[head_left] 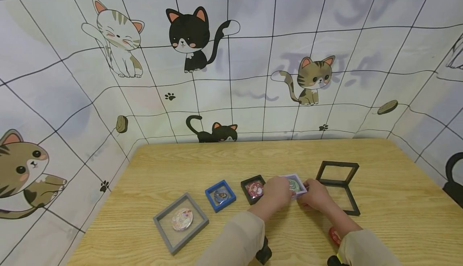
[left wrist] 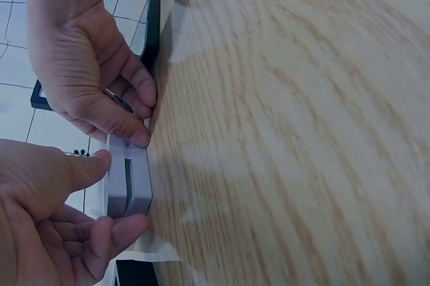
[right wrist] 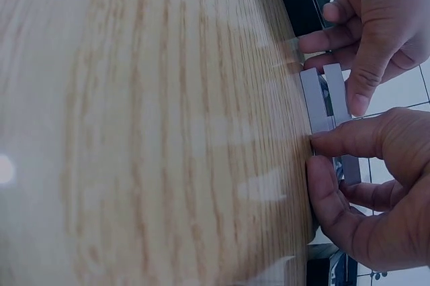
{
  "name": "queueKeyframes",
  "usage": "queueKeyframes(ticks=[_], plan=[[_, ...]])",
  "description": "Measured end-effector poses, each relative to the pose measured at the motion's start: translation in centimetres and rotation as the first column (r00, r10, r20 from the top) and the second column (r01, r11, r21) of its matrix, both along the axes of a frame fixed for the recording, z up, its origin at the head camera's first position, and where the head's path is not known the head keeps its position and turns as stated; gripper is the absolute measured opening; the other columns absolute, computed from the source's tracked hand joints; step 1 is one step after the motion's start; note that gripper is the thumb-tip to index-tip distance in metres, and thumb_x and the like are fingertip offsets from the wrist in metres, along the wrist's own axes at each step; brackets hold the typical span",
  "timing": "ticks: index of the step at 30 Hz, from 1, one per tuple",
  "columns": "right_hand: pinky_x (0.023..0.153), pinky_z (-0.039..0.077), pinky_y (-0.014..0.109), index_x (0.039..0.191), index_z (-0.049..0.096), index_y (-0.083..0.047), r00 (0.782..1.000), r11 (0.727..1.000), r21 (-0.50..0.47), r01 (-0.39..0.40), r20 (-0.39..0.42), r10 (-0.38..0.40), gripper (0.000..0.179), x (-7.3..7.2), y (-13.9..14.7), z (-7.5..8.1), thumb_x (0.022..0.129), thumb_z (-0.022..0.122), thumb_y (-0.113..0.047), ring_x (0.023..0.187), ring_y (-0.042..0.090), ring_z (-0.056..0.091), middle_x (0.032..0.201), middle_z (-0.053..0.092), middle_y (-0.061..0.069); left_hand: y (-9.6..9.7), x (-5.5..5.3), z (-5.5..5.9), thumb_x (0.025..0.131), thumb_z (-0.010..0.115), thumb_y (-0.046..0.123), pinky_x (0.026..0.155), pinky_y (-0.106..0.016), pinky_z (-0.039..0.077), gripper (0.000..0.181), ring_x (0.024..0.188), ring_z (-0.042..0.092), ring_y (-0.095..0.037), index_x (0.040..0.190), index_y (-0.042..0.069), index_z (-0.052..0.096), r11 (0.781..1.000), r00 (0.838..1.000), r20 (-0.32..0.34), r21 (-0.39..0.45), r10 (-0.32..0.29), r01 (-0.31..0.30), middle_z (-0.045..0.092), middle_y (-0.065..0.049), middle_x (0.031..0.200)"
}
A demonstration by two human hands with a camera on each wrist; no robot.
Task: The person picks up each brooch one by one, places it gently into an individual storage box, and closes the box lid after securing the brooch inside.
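Both hands are on a small lilac display frame (head_left: 302, 183) with a round green badge (head_left: 293, 185) inside. My left hand (head_left: 277, 193) holds its left side, thumb on top and fingers at the lower edge in the left wrist view. At the opposite side, my right hand (head_left: 318, 195) pinches the frame between thumb and fingertips. A narrow gap runs between the frame's two lilac halves (left wrist: 139, 185) along the side facing the left wrist camera. In the right wrist view, that frame (right wrist: 314, 101) stands low over the wooden table, partly covered by fingers.
Left of the hands lie a black frame (head_left: 246, 193) with a red badge, a blue frame (head_left: 227, 206) and a larger grey frame (head_left: 164, 235), each holding a badge. An opened black frame (head_left: 339, 184) stands at right. A loose red badge (head_left: 334, 236) lies by the right forearm.
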State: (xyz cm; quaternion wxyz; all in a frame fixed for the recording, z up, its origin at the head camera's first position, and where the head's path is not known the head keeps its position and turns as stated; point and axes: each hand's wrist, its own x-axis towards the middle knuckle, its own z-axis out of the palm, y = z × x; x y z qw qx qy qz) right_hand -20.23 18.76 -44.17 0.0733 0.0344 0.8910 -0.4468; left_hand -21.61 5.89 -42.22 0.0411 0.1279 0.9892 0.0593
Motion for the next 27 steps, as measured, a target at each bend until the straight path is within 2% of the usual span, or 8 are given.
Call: queueKeyframes(ticks=[6, 17, 27], plan=[[0.051, 0.05, 0.03, 0.099, 0.045, 0.016, 1.0, 1.0, 0.019, -0.01, -0.013, 0.01, 0.039, -0.07, 0.02, -0.03, 0.065, 0.062, 0.007, 0.058, 0.017, 0.055, 0.08, 0.054, 0.019, -0.04, -0.23, 0.05, 0.074, 0.07, 0.043, 0.042, -0.026, 0.037, 0.032, 0.051, 0.046, -0.01, 0.074, 0.012, 0.062, 0.992, 0.998, 0.019, 0.107, 0.064, -0.065, 0.05, 0.003, 0.059], [0.051, 0.05, 0.031, 0.098, 0.045, 0.016, 1.0, 0.998, 0.054, -0.018, -0.001, 0.018, 0.038, -0.08, -0.11, 0.18, 0.067, 0.065, 0.005, 0.059, 0.017, 0.056, 0.078, 0.054, 0.018, 0.09, -0.62, 0.1, 0.063, 0.078, 0.044, 0.042, -0.026, 0.036, 0.036, 0.05, 0.046, -0.01, 0.076, 0.015, 0.061, 0.984, 0.99, 0.008, 0.11, 0.14, -0.14, 0.05, 0.004, 0.059], [0.05, 0.05, 0.031, 0.097, 0.046, 0.015, 1.0, 0.998, 0.056, -0.026, -0.014, 0.027, 0.037, -0.13, -0.06, 0.07, 0.067, 0.066, 0.004, 0.058, 0.018, 0.055, 0.078, 0.055, 0.017, 0.21, -0.68, -0.16, 0.062, 0.078, 0.047, 0.042, -0.025, 0.036, 0.04, 0.049, 0.046, -0.01, 0.079, 0.015, 0.061, 0.986, 0.989, 0.007, 0.084, 0.146, -0.146, 0.051, 0.003, 0.059]])
